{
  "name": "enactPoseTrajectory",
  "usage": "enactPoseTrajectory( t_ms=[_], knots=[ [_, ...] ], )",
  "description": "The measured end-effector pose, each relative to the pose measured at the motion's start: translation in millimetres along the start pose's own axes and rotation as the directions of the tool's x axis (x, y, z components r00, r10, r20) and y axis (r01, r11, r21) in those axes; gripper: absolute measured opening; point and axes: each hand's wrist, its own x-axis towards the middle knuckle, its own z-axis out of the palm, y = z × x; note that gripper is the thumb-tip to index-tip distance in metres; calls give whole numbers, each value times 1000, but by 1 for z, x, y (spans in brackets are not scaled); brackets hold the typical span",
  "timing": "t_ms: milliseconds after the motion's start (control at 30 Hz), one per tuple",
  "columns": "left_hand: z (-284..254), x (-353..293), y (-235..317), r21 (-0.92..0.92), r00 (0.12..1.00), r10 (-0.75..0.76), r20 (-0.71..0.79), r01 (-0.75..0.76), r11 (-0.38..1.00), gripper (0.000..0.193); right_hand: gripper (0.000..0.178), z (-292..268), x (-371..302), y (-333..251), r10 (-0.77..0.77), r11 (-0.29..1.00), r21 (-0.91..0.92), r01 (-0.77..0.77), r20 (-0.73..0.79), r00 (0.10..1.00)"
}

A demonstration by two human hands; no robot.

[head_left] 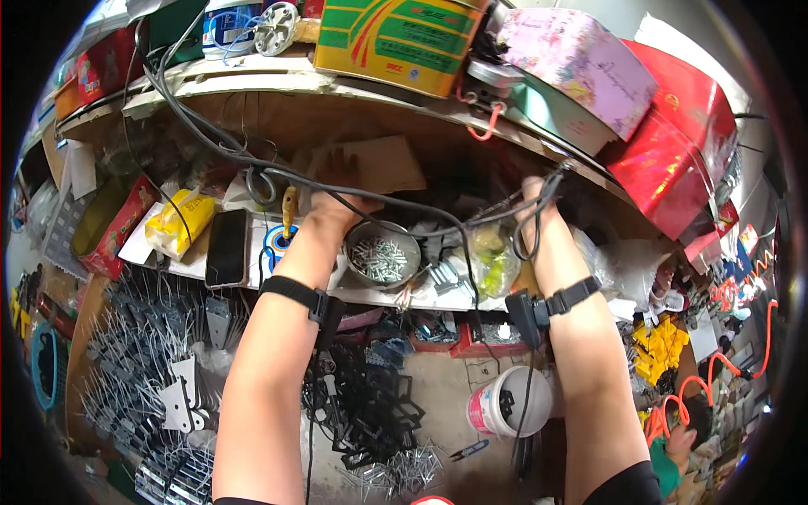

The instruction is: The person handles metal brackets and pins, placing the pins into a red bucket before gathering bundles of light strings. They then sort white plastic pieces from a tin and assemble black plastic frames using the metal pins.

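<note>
My left hand [335, 181] reaches into the dark space under a wooden shelf [252, 84], fingers spread against a brown cardboard sheet [379, 164]. My right hand [536, 200] is further right under the same shelf, closed around a black cable [404, 206] that runs across from the left and hangs in a loop below the wrist. Both wrists wear black straps with small devices. A round metal bowl of screws [383, 252] sits on the white ledge [370, 296] between my forearms.
On the ledge lie a yellow-handled screwdriver [289, 210], a black phone [227, 248], a yellow packet [178, 220] and a red box [118, 227]. Tins and boxes crowd the shelf top. Below are a white bucket [505, 404], black brackets [370, 412] and grey metal parts [143, 353].
</note>
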Motion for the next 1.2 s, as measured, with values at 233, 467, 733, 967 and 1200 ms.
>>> enactPoseTrajectory(
  t_ms=[233, 467, 733, 967, 1200],
  knots=[
    [-69, -103, 54, -85, 945, 127, -302, -160, 984, 46, 21, -78, -137, -41, -213, 727, -631, 270, 167, 963],
    [-153, -250, 120, -648, 972, 209, -104, -226, 727, 41, 20, -139, -260, -79, -89, 467, -717, 517, 544, 834],
    [-164, -352, 168, -687, 551, 611, 568, 727, -17, 41, 45, -122, -359, -56, 259, 940, -334, -63, 583, 770],
    [-126, -479, 157, -539, 529, 155, 834, 723, 432, 56, 52, -103, -469, 59, 634, 674, -365, -642, 732, 249],
    [-161, -513, 130, -526, 618, 73, 783, 593, 610, 50, 54, -69, -489, 88, 579, 550, -482, -682, 808, -104]
  ],
)
